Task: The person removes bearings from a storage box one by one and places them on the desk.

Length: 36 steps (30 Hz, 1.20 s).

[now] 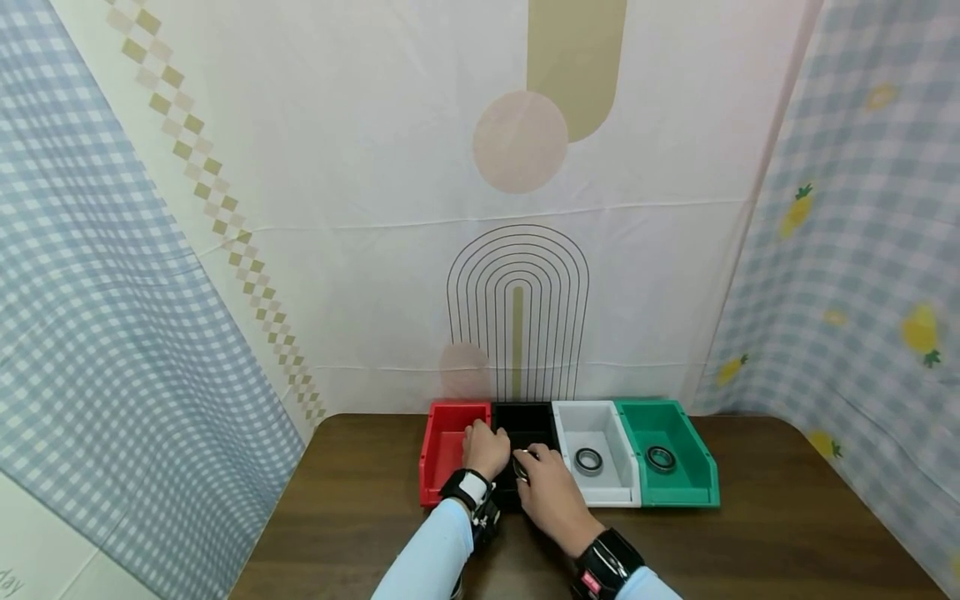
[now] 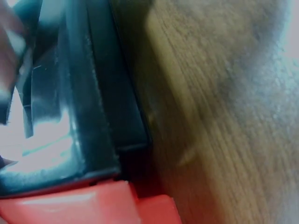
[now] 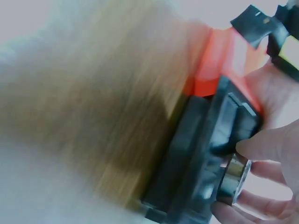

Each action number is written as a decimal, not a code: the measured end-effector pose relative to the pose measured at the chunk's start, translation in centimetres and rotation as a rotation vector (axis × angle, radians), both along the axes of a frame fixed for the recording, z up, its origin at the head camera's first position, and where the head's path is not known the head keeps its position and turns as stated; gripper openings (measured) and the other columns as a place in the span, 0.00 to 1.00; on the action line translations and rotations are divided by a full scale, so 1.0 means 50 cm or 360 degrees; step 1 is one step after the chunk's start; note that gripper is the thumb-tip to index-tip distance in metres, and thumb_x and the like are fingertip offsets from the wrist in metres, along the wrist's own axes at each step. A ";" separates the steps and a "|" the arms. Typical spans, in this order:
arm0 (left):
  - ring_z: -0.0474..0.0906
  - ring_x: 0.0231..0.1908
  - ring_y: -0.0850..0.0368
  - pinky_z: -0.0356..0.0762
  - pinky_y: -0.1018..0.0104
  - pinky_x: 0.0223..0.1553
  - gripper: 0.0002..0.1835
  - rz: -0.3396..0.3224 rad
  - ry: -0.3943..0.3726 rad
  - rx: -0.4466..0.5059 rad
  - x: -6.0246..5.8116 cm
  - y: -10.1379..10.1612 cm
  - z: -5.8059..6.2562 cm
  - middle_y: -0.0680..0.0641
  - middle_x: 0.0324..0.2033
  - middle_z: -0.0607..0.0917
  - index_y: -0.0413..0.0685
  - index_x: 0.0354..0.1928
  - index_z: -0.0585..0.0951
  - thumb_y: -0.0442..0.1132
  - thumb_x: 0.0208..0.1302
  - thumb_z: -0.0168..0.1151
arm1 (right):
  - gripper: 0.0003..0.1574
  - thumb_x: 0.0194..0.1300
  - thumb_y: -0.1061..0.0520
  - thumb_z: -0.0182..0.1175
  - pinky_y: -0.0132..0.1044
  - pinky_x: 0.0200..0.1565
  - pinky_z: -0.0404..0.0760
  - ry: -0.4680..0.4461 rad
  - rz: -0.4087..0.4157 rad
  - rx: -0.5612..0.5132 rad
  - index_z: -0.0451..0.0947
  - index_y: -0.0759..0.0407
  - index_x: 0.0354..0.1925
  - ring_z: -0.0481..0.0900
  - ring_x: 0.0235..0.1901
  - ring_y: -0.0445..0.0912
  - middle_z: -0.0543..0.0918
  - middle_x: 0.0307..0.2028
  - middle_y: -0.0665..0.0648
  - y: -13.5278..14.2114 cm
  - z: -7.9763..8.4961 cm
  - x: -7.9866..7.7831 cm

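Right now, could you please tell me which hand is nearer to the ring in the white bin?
Right: the right hand is just left of the ring; the left hand is farther left, near the red bin.

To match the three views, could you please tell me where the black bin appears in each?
Head: black bin, low and just right of centre, between red bin and white bin, partly behind the right hand.
Left wrist: black bin, down the left side to the red bin.
Right wrist: black bin, right of centre, mostly lower half.
Shared landmark: the red bin, adjoining it in every view.
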<state>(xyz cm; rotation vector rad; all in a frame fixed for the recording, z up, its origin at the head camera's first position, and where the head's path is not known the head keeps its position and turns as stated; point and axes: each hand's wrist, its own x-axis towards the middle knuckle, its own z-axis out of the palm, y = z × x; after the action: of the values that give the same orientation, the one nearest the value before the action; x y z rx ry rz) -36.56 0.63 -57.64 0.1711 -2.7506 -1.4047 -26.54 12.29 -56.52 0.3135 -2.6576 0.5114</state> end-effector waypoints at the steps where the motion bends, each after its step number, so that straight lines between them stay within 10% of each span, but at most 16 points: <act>1: 0.76 0.61 0.28 0.77 0.34 0.62 0.26 -0.0007 -0.0007 0.0001 0.000 0.000 0.000 0.30 0.60 0.79 0.30 0.66 0.74 0.45 0.79 0.57 | 0.25 0.63 0.60 0.74 0.52 0.57 0.85 0.0001 0.0008 -0.0005 0.86 0.60 0.59 0.84 0.54 0.58 0.85 0.56 0.63 0.003 0.003 0.010; 13: 0.74 0.63 0.28 0.75 0.33 0.63 0.28 -0.0050 -0.0014 0.0019 0.002 -0.008 0.002 0.29 0.62 0.77 0.29 0.69 0.72 0.45 0.80 0.55 | 0.26 0.65 0.56 0.75 0.49 0.50 0.86 -0.0306 0.0209 -0.0021 0.86 0.56 0.60 0.84 0.50 0.51 0.84 0.51 0.54 0.022 0.025 0.136; 36: 0.72 0.67 0.27 0.73 0.33 0.66 0.28 -0.0037 0.0013 0.0067 0.004 -0.003 0.001 0.28 0.65 0.77 0.28 0.70 0.72 0.44 0.80 0.56 | 0.20 0.62 0.52 0.77 0.43 0.40 0.83 -0.0896 0.0325 0.0167 0.89 0.56 0.51 0.82 0.37 0.45 0.82 0.39 0.52 0.007 -0.002 0.127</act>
<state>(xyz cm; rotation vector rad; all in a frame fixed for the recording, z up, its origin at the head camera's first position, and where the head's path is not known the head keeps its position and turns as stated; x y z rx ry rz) -36.34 0.49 -57.57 0.1353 -2.7262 -1.4663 -20.17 12.65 -56.61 0.5452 -3.2252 0.5938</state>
